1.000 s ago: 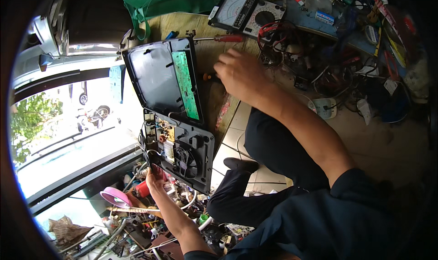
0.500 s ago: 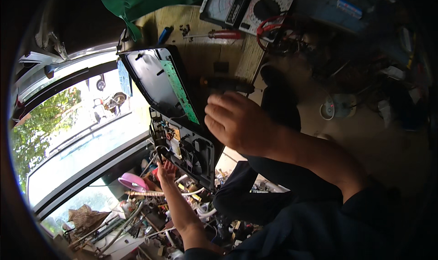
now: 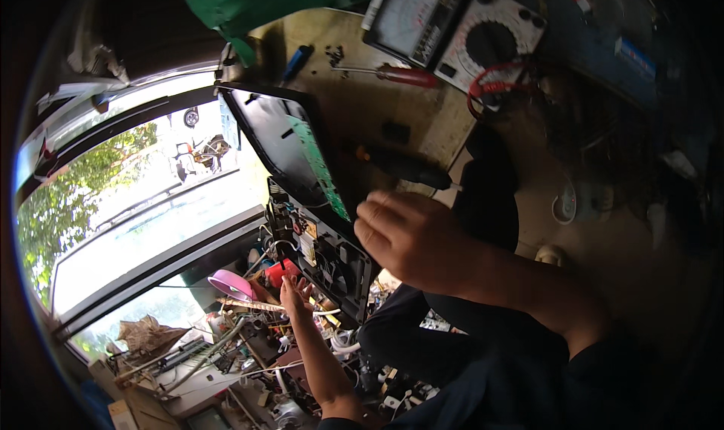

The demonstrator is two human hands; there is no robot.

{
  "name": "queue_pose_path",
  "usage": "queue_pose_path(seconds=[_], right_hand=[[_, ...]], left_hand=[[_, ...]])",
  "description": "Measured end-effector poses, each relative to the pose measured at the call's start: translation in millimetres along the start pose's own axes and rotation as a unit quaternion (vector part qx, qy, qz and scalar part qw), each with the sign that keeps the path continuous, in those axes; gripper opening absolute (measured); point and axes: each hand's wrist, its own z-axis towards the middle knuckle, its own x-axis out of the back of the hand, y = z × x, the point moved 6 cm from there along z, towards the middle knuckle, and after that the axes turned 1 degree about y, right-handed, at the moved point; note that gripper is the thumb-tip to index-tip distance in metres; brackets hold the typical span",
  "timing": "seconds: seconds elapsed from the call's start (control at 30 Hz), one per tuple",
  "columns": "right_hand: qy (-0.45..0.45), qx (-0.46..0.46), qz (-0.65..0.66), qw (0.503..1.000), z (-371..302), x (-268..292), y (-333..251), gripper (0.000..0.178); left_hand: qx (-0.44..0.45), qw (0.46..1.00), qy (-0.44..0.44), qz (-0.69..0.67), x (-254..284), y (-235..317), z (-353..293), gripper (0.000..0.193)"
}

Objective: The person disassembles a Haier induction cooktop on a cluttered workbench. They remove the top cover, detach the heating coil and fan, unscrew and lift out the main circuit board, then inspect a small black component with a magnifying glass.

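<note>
An opened black appliance housing stands tilted in front of me. Its lid (image 3: 275, 139) carries a long green circuit board (image 3: 320, 170), and its base (image 3: 332, 260) holds wiring and parts. My left hand (image 3: 296, 294) is at the base's lower left edge with fingers apart; whether it touches the edge I cannot tell. Just beyond those fingers is a red object (image 3: 280, 271) of unclear kind. Close to the housing's right side, above my lap, my right hand (image 3: 411, 238) is closed with curled fingers. Anything inside its grip is hidden.
On the wooden bench (image 3: 354, 34) lie a red-handled screwdriver (image 3: 407, 75), a blue tool (image 3: 298, 62) and a dark-handled tool (image 3: 407, 167). An analog multimeter (image 3: 490, 41) with red leads sits beyond. Cluttered scrap parts (image 3: 264, 347) and a pink bowl-like item (image 3: 231, 285) lie below the window.
The whole view has shifted, so the bench and housing appear farther right and lower. The red object beside my left hand now shows. My right hand stays closed, slightly lower.
</note>
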Motion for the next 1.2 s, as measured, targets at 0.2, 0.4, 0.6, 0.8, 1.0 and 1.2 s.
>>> queue_pose_path(seconds=[0.2, 0.4, 0.6, 0.8, 1.0, 1.2], right_hand=[[0.078, -0.050, -0.157, 0.983, 117.4, 42.7, 47.1, 0.004], [-0.242, -0.042, -0.088, 0.965, 220.1, -58.2, 152.1, 0.043], [-0.332, -0.090, -0.025, 0.938, 254.2, -76.4, 201.2, 0.037], [-0.433, -0.101, -0.108, 0.889, 260.6, -109.6, 225.2, 0.027], [-0.473, -0.097, -0.124, 0.867, 282.5, -102.0, 280.5, 0.024], [-0.444, -0.139, -0.101, 0.879, 278.6, -99.9, 272.6, 0.025]], left_hand=[[-0.082, 0.991, 0.015, -0.103, -26.1, -13.9, -38.8, 0.044], [-0.288, 0.944, 0.126, -0.097, -29.7, -1.4, -74.6, 0.028], [-0.437, 0.879, 0.184, 0.041, -65.5, 69.8, -111.1, 0.016], [-0.432, 0.889, 0.141, 0.051, -72.0, 64.3, -97.6, 0.021], [-0.356, 0.926, 0.124, 0.015, -68.0, 54.2, -83.3, 0.024], [-0.390, 0.908, 0.148, 0.042, -66.7, 59.4, -84.9, 0.016]])
